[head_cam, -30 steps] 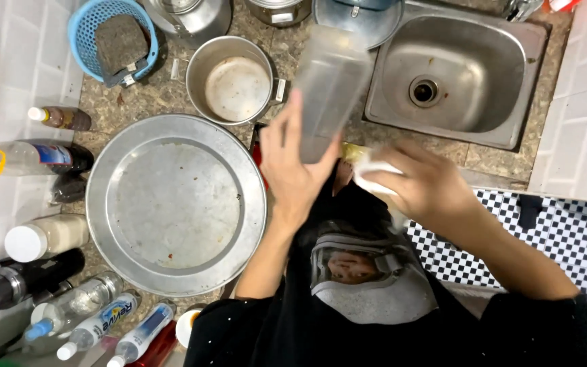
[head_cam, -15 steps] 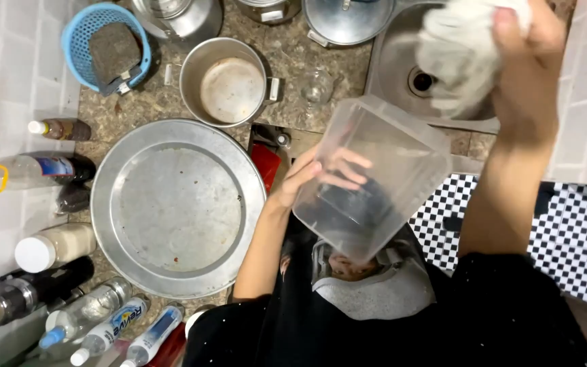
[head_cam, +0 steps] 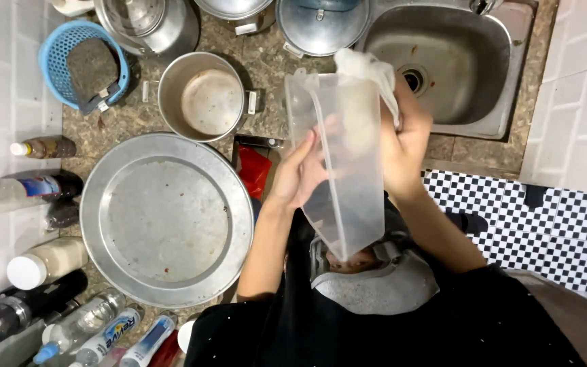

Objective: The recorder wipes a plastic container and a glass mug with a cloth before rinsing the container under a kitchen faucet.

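Holding a clear plastic container (head_cam: 340, 160) upright over the bench's front edge, the left hand (head_cam: 300, 175) has its fingers spread flat against the side wall; half a second ago the box lay tilted, mouth toward the camera. The right hand (head_cam: 402, 139), earlier raised high over the sink (head_cam: 467, 64), now presses a whitish cloth (head_cam: 369, 73) at the container's rim, fingers closed around it. The container looks empty (only the hand shows through it). One big round metal tray (head_cam: 166, 219) lies bare on the bench, one steel pot (head_cam: 206, 96) behind it holds nothing I can see, and one blue basket (head_cam: 83, 62) at the back left corner carries a dark sponge.
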